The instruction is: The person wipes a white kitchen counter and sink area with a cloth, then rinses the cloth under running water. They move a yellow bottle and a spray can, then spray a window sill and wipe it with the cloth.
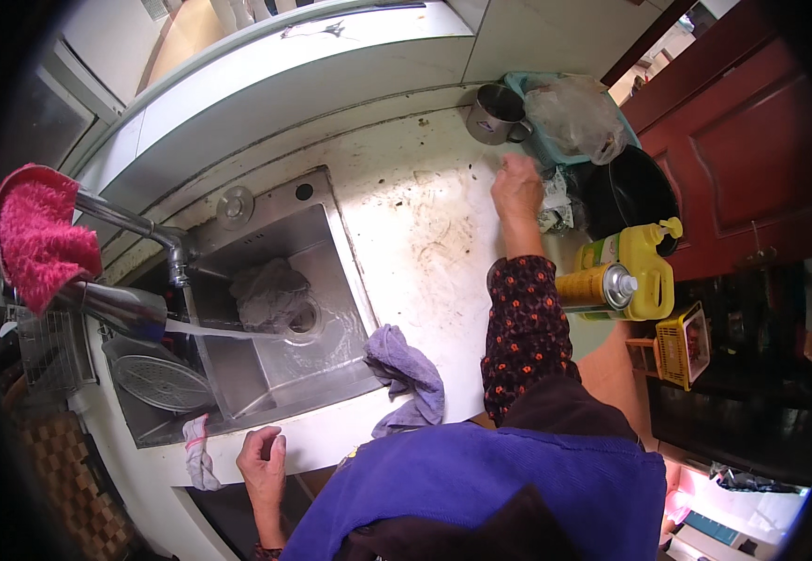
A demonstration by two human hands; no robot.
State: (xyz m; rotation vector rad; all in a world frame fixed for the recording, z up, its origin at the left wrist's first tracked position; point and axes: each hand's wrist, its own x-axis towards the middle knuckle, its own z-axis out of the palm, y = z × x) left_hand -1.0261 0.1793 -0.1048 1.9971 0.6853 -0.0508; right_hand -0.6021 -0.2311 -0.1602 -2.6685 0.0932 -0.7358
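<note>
My right hand [518, 188] is over the white countertop [434, 273], fingers curled downward, just in front of a metal mug [494, 116]. Whether something is inside its fingers is hidden. My left hand [263, 459] hangs at the counter's front edge, loosely curled and holding nothing, with a gap between thumb and fingers. Near it a small white cloth [200, 454] drapes over the edge. A purple-grey towel [409, 379] lies between the sink's rim and the counter front. Water runs from the faucet [125, 308] into the stainless steel sink [308, 357], beside a wet grey cloth [270, 294].
Behind my right hand stands a teal basket [539, 144] with a plastic bag [574, 116]. A black basin [634, 189], a yellow jug [648, 270] and a spray can [599, 286] line the right side. A pink fluffy cloth [41, 231] hangs on the faucet pipe.
</note>
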